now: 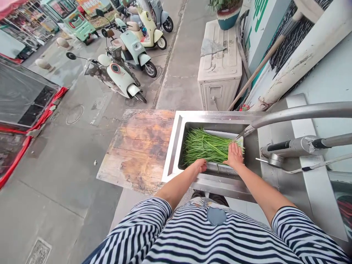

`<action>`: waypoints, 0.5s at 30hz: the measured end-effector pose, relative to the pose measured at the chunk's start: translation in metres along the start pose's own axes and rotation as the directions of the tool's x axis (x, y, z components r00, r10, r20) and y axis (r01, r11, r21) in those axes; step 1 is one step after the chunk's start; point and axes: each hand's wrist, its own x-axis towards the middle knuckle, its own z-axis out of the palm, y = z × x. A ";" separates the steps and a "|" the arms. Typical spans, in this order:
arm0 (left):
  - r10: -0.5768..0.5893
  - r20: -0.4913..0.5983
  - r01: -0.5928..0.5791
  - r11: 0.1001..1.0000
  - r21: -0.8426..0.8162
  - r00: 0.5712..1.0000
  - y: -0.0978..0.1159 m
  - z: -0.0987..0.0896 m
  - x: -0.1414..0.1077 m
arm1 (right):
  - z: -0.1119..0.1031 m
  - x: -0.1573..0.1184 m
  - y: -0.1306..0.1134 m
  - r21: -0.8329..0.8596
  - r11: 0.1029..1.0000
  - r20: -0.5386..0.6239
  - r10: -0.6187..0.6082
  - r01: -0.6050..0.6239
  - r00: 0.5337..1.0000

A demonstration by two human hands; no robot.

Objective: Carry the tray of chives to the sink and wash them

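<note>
A thick bunch of long, thin green chives (207, 145) lies in a white tray (224, 167) inside the steel sink (176, 146). My left hand (200, 166) is closed at the near side of the greens, by the tray's edge. What its curled fingers grip is hidden. My right hand (235, 156) lies across the pale stem ends at the right, its fingers stretched out and touching them. Just beyond these fingers, water runs from the faucet spout (249, 130) onto the stem ends.
A worn wooden board (145, 146) adjoins the sink's left side. The faucet body (286, 146) and its lever (265, 160) stand to the right. Behind the sink is a beige outdoor unit (220, 66) bearing a potted plant (228, 18). Several scooters (123, 79) are parked on the pavement.
</note>
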 end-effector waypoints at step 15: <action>-0.255 0.000 0.252 0.956 -0.151 0.967 -0.004 0.024 0.045 | 0.007 0.088 0.019 -0.120 0.987 0.285 -0.066 0.104 0.956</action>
